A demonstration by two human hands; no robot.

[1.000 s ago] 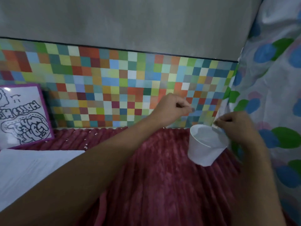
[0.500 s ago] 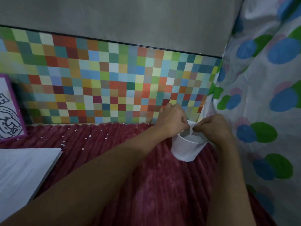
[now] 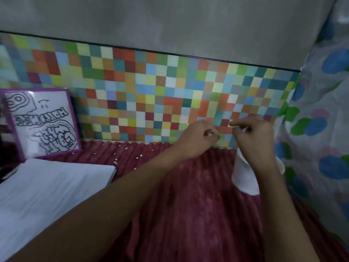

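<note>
Right of centre, our left hand point(image 3: 198, 138) and right hand point(image 3: 254, 138) hover by the white cup point(image 3: 244, 179), fingers curled tight; whether they pinch anything, we can't tell.

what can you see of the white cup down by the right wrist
The white cup is plain and unmarked and looks like thin paper or plastic. Only its lower left side and a sliver of rim on the right show, because the right forearm crosses in front of the rest. It looks tilted over the red ribbed blanket, close to the spotted fabric. I cannot tell whether it rests on the blanket or is held.
</note>
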